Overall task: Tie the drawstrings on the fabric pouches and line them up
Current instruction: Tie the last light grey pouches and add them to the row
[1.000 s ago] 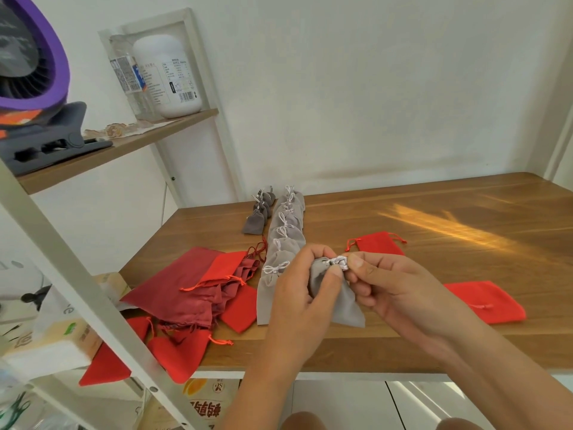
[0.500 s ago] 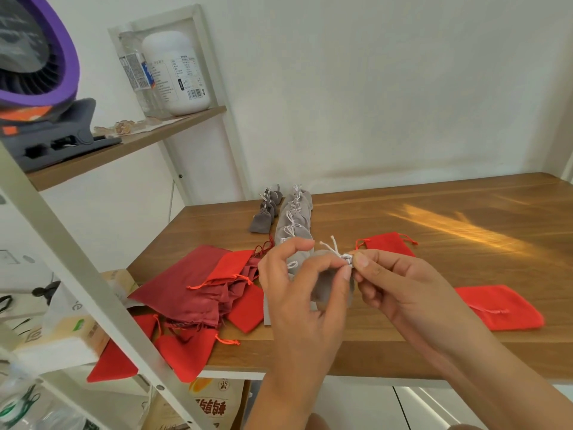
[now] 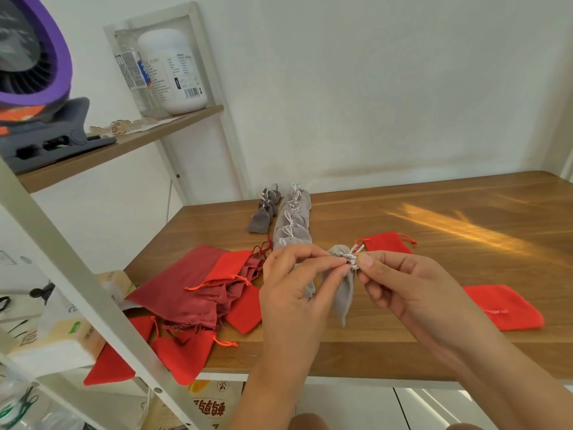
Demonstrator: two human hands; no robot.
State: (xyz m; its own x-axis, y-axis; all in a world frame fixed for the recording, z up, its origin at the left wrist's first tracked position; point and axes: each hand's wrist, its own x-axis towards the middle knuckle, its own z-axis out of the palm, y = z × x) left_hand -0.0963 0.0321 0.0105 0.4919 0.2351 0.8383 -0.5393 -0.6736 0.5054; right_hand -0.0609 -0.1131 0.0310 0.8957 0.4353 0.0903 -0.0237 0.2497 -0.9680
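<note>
A light grey pouch (image 3: pixel 344 290) hangs above the wooden table (image 3: pixel 434 243), its neck gathered. My left hand (image 3: pixel 297 293) pinches the neck from the left. From the right, my right hand (image 3: pixel 403 287) pinches the white drawstring knot (image 3: pixel 352 260). Behind them a row of tied light grey pouches (image 3: pixel 293 225) runs toward the wall, with a short row of dark grey pouches (image 3: pixel 265 209) to its left. Loose red pouches lie on the table: one (image 3: pixel 387 243) behind my hands, one (image 3: pixel 505 305) at the right.
A heap of red and maroon pouches (image 3: pixel 204 287) covers the table's left front corner and hangs over its edge. A white shelf frame (image 3: pixel 77 280) crosses the left foreground. A shelf (image 3: pixel 124 144) carries a white bottle (image 3: pixel 173 69) and a purple fan (image 3: pixel 34 57).
The grey pouch has turned from bunched in my left hand to hanging below the pinched neck. Both hands have drawn the drawstring tight at the neck.
</note>
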